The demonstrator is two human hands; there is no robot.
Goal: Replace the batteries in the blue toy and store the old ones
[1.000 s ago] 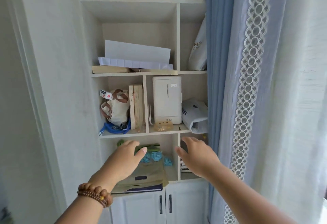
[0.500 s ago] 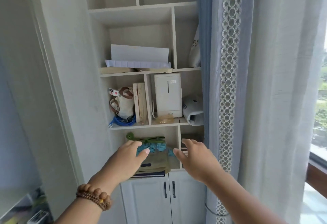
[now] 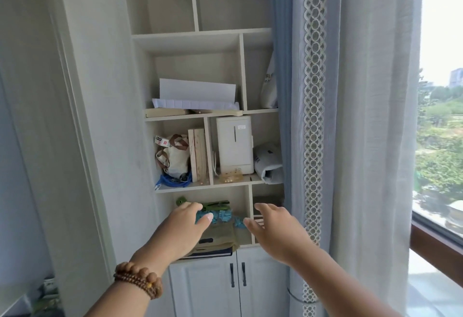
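Note:
A blue blocky toy lies in the lowest open shelf compartment, on top of a tan paper bag. Behind it sits a green toy. My left hand reaches toward the blue toy from the left, fingers apart, and covers the toy's left end. My right hand is stretched out to the right of the toy, fingers spread, holding nothing. Neither hand grips the toy. No batteries are visible.
The white shelf unit holds a white appliance, a canvas bag, wooden boards and papers. Cabinet doors are below. A blue curtain hangs right of the shelves, beside a window.
The view has shifted left and pulled back, showing more window. Both hands stay stretched toward the low compartment, the left one now overlapping the blue toy's left end.

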